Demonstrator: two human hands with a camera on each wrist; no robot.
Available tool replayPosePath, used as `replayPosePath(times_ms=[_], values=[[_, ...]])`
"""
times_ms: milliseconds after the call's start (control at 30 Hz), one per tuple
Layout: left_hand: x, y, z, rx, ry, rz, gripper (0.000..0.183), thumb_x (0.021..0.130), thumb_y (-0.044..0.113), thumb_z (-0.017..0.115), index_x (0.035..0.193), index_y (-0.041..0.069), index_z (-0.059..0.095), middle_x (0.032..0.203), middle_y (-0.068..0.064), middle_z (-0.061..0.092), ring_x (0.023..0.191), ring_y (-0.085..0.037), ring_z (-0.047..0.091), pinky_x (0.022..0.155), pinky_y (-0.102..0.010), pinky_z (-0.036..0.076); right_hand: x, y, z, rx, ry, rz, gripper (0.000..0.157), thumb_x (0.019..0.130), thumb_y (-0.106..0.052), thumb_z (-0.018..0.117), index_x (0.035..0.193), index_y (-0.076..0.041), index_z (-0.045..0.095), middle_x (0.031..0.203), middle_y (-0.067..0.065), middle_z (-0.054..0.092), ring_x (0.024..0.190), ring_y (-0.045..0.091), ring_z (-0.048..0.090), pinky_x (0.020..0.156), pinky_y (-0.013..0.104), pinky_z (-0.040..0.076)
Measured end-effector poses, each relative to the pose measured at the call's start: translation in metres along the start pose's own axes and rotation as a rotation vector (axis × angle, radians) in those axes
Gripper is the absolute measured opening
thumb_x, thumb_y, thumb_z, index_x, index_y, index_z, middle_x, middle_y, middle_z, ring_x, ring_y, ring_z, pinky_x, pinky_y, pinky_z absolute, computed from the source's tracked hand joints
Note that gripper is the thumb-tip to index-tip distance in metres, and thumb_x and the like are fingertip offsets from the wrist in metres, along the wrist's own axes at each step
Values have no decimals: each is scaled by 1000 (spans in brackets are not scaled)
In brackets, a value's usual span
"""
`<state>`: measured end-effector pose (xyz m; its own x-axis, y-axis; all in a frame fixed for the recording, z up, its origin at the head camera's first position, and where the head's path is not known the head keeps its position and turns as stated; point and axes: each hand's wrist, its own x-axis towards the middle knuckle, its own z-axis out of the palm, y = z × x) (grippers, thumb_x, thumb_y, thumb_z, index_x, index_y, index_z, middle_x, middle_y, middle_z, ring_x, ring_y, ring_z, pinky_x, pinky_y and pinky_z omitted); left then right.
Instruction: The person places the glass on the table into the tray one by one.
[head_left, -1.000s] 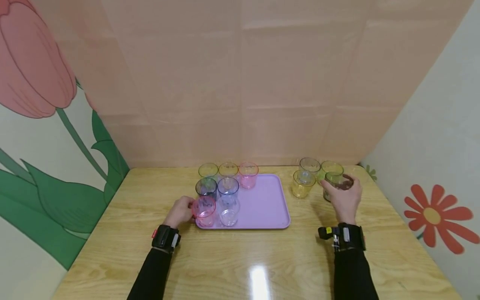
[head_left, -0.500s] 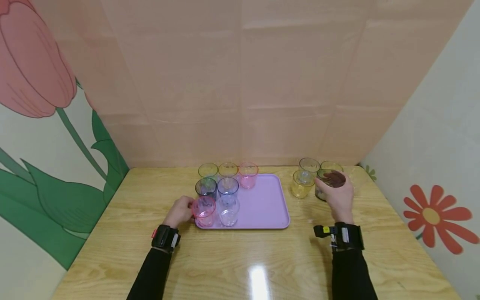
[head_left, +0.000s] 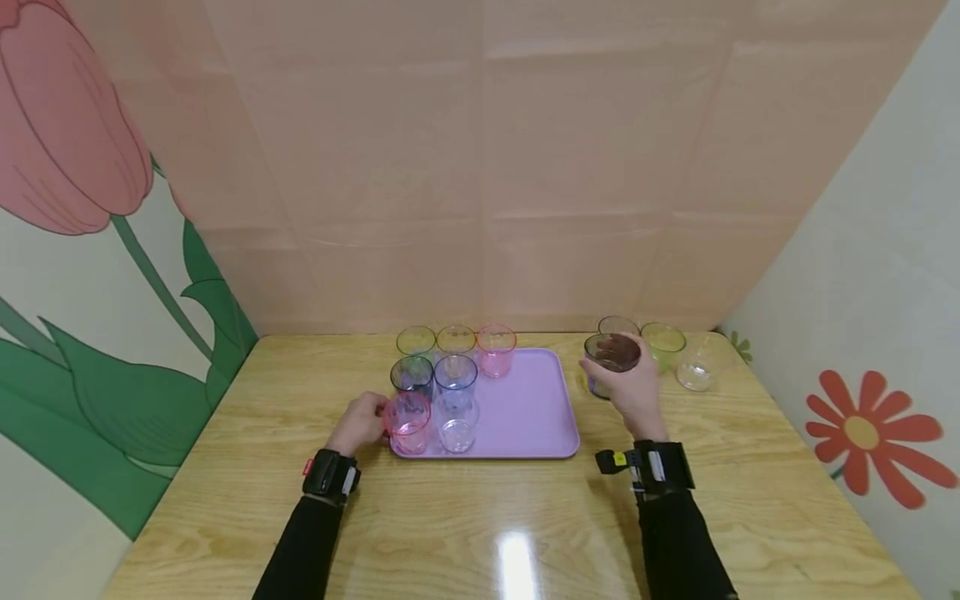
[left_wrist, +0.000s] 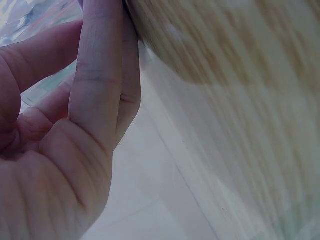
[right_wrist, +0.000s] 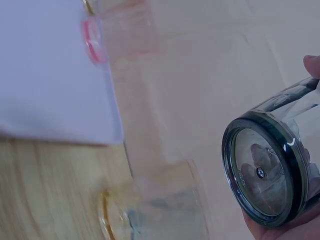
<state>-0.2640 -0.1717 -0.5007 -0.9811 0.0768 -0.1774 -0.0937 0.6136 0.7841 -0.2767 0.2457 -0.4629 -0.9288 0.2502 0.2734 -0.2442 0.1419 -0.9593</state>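
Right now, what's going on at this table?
A person's right hand holds a dark-tinted glass tumbler above the wooden table, right of a purple tray. Seven tumblers stand on the tray. The left hand is at the tray's left edge, beside a pink tumbler; whether it grips anything is unclear. Four more tumblers stand right of the tray.

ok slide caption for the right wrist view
Right hand holding a grey transparent tumbler, round base showing, near a yellow transparent tumbler and flat lilac tray.

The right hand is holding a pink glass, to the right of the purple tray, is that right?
Not pink: the right wrist view shows a dark grey glass. The right hand does hold it, right of the purple tray.
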Motion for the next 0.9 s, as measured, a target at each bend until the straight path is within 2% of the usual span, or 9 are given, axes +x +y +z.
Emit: replayPosePath(times_ms=[200,400,567,767,900], values=[[-2,0,-1,-7,7,7,18,80,-11,61,96,-4,68,79,-11,64,64,-18,63,58,-30,57,-1,3,27,8,-64,-6,74,75,-8,83,136,-1,41,124,20,57,107,21,60,84,14,53],[-2,2,-1,-13,-5,-2,16,82,-9,62,96,-3,68,81,-11,64,66,-18,63,60,-31,58,1,6,53,27,-121,6,77,74,-12,85,137,-4,41,127,19,56,116,31,57,86,18,53],[-2,2,-1,3,-4,-1,19,82,-11,61,97,-3,68,80,-11,63,67,-18,63,60,-31,58,2,15,75,-60,-179,5,81,70,-24,89,135,-7,44,126,17,60,118,32,58,87,24,54],[-2,1,-2,19,7,20,24,79,-12,59,99,-5,69,79,-11,65,67,-19,63,59,-29,57,0,20,99,-253,-256,-27,80,66,-32,91,132,-15,48,124,13,60,114,33,59,74,39,59],[-2,2,-2,25,3,11,25,79,-12,58,101,-5,69,80,-11,65,68,-19,63,60,-29,57,-4,19,111,-347,-285,-38,79,65,-35,90,129,-13,51,120,12,64,111,29,62,83,42,57]])
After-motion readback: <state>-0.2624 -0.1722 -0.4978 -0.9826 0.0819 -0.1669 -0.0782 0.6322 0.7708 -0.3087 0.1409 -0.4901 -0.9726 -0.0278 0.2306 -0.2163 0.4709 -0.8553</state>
